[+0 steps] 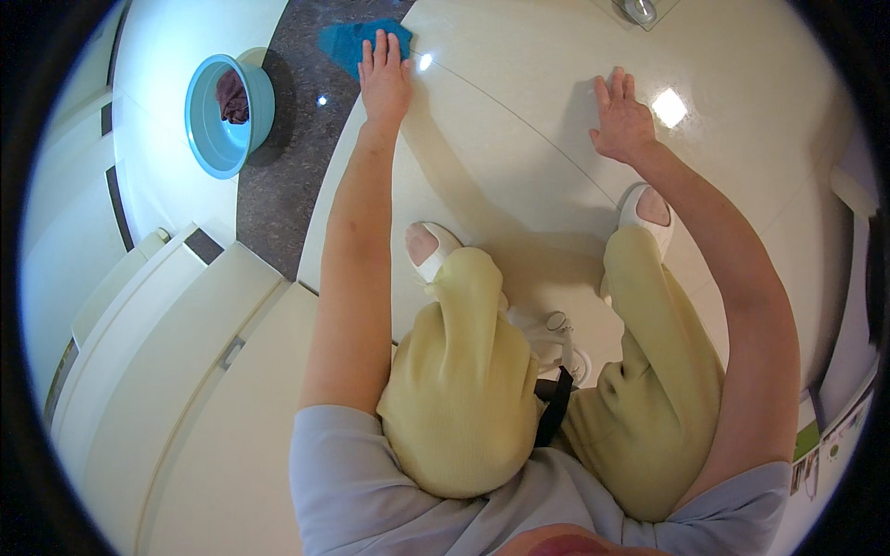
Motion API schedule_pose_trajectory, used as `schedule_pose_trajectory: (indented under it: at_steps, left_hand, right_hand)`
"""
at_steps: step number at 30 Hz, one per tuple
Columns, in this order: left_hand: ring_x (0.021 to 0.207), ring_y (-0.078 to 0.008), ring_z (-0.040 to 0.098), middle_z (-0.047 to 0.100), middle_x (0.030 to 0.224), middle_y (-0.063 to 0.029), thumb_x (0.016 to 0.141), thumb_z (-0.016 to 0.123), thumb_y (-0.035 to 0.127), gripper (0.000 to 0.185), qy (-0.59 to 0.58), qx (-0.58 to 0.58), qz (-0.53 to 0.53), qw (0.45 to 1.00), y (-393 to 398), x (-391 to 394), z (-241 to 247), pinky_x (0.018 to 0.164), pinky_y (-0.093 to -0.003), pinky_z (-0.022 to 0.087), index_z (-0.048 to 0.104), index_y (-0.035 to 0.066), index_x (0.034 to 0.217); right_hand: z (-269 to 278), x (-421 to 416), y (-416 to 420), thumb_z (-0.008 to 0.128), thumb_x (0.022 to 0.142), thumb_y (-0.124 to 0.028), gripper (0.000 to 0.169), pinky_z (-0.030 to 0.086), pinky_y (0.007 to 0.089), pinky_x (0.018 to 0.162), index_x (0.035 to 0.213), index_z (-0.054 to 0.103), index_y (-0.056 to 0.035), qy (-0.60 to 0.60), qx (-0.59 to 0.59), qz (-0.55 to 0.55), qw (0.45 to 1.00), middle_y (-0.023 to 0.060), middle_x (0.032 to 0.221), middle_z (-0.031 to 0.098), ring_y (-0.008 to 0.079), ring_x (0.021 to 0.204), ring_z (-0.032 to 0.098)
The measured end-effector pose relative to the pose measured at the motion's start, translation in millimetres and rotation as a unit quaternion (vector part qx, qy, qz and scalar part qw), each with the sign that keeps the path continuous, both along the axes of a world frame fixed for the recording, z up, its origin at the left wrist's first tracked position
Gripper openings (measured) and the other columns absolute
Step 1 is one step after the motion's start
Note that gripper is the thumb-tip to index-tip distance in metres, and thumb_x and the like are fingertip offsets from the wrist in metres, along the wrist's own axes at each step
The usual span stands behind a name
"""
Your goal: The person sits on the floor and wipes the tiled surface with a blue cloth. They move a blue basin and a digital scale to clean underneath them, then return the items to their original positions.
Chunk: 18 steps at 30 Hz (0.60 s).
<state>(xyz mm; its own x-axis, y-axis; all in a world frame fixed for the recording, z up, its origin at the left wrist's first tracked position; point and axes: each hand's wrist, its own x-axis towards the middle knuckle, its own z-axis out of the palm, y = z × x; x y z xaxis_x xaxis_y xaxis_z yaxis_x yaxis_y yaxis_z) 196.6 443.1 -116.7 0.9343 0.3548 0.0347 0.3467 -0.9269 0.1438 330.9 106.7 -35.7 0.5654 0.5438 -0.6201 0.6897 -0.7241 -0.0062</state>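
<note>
My left hand [386,87] lies palm down on a blue cloth [341,47], its fingers extended over it. The cloth is spread across the edge where a dark speckled stone strip [278,201] meets the pale tiled floor [500,139]. Nothing is held in my right hand [624,125], which is spread palm down over the tiles ahead of my slipper; whether it touches them I cannot tell. Left of the strip stands a light blue plastic basin [264,118] with a crumpled dark brown cloth [233,97] in it.
White slippers [434,260] are on my feet, set apart on the tiles. A pale door [229,431] with a metal latch plate [231,353] stands at lower left. At the top right is a square plate with a round metal piece [640,10].
</note>
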Motion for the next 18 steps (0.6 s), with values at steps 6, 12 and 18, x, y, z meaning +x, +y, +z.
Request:
schedule_pose_trajectory:
  at_steps: [6,12,18]
  left_hand:
    - [0.131,-0.0501,0.025,0.025,0.147,-0.0238,0.093,0.044,0.035,0.058,0.070,-0.033,0.109,0.991,39,-15,3,0.107,-0.0529,0.026,0.032,0.001,0.139]
    - [0.129,-0.0511,0.027,0.026,0.141,-0.0327,0.091,0.052,0.026,0.050,-0.006,-0.139,-0.008,0.990,6,-47,61,0.106,-0.0499,0.028,0.043,0.001,0.133]
    - [0.125,-0.0403,0.040,0.043,0.133,-0.0288,0.090,0.055,0.032,0.044,0.133,-0.165,0.016,0.977,66,-132,157,0.103,-0.0447,0.033,0.057,-0.001,0.118]
  right_hand:
    - [2,5,-1,0.065,0.076,-0.030,0.077,0.041,0.0419,0.101,0.136,0.027,-0.0017,0.023,0.019,0.009,1.000,0.0297,0.145,0.019,0.0416,0.134,0.026]
    - [8,63,-3,0.066,0.075,-0.032,0.067,0.043,0.0422,0.097,0.132,0.042,-0.0050,0.153,-0.006,0.045,0.987,0.0232,0.137,0.039,0.0360,0.122,0.044]
    - [103,77,48,0.066,0.078,-0.031,0.058,0.042,0.0402,0.096,0.127,0.049,-0.0068,0.171,0.203,0.065,0.962,0.0190,0.121,0.056,0.0331,0.112,0.053]
